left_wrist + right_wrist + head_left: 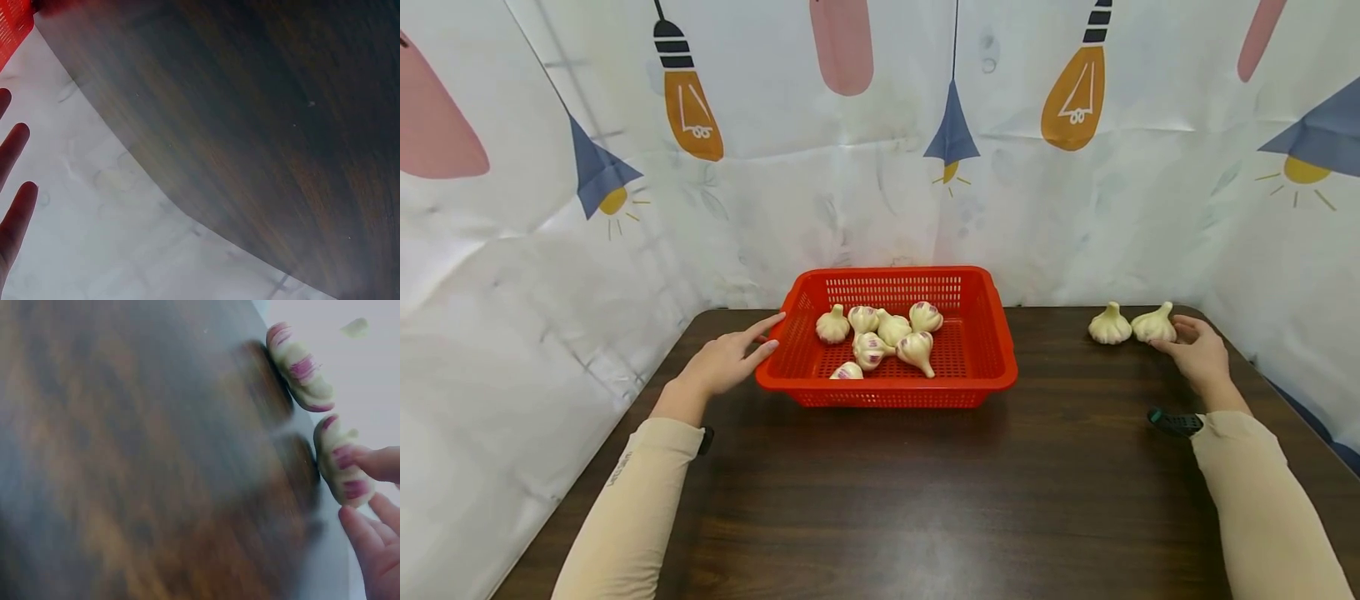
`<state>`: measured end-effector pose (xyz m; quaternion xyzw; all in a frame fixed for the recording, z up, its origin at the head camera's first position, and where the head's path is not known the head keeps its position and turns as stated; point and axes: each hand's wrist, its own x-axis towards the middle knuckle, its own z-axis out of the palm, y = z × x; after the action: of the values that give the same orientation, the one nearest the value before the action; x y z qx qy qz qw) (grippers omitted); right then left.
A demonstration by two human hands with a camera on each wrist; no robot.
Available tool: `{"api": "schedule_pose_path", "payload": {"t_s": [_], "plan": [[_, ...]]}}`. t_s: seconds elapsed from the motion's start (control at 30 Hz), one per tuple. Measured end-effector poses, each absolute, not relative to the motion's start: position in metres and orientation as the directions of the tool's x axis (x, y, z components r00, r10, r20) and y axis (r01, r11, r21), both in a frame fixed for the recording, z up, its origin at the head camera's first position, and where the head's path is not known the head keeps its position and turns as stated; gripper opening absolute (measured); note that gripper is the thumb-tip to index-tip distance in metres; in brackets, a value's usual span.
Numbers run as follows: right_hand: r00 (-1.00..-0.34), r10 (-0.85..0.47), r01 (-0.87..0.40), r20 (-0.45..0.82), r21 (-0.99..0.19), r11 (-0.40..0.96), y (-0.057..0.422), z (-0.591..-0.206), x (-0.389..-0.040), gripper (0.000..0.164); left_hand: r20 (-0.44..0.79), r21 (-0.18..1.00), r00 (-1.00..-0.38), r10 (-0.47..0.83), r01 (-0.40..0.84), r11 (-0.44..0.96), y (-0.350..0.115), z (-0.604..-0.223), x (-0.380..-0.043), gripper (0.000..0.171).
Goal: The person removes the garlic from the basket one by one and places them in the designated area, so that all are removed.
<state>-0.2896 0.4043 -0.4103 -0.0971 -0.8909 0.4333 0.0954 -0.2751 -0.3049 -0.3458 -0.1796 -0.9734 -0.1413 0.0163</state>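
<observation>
Left hand (718,362): fingers extended, by red basket (887,386)
Right hand (1201,354): fingers pinch garlic bulb (1152,324)
Basket: holds more garlic (892,329)

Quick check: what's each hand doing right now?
Left hand: open, at the left side of the red basket.
Right hand: pinching the rightmost garlic bulb.

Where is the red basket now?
In the head view, the red basket stands centrally, toward the back of the table, beside the left hand.
</observation>
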Motion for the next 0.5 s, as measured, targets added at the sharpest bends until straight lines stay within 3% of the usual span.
{"api": "schedule_pose_path", "payload": {"t_s": [0.37, 0.5], "plan": [[-0.946, 0.297, 0.048, 0.130, -0.850, 0.525, 0.415, -0.408, -0.274, 0.072, 0.085, 0.277, -0.938, 0.336, 0.347, 0.896, -0.307, -0.350, -0.276, 0.065], [-0.943, 0.286, -0.017, 0.171, -0.881, 0.473, 0.418, -0.404, -0.270, 0.063, 0.086, 0.276, -0.937, 0.338, 0.348, 0.896, -0.307, -0.350, -0.276, 0.065]]}}
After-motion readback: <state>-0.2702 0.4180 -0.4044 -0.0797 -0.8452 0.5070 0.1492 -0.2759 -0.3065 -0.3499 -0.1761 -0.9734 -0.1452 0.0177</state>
